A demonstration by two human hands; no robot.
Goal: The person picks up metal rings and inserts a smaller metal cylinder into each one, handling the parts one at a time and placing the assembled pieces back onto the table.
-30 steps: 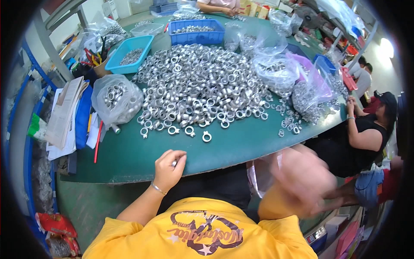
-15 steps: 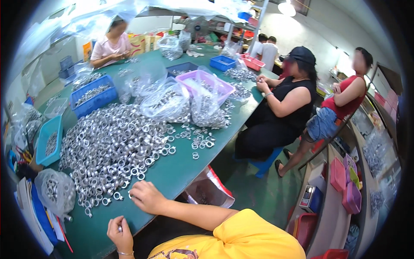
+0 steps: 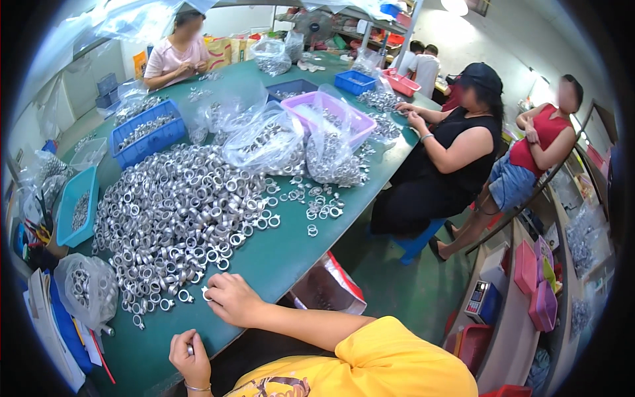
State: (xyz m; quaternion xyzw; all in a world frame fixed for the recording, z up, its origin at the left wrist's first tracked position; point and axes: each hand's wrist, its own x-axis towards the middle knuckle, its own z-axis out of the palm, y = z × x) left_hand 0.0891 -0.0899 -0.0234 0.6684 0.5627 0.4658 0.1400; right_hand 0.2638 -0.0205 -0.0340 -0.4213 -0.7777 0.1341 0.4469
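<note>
My left hand is closed at the table's near edge, with a small silver metal ring between thumb and fingers. To its right and farther forward, my right hand rests low over the green table, fingers curled down on another metal ring whose edge peeks out at the fingertips. Just beyond both hands spreads a big heap of silver metal rings, many with small side tabs. A few rings lie loose along its near edge. My right fingers partly hide the ring they touch.
A teal tray and a clear bag of rings stand left, near upright folders. Blue and pink baskets and filled plastic bags lie beyond the heap. Co-workers sit and stand around the table.
The view has shifted slightly, so the scene sits a little farther right. Both hands keep nearly the same places, the left still holding its ring.
</note>
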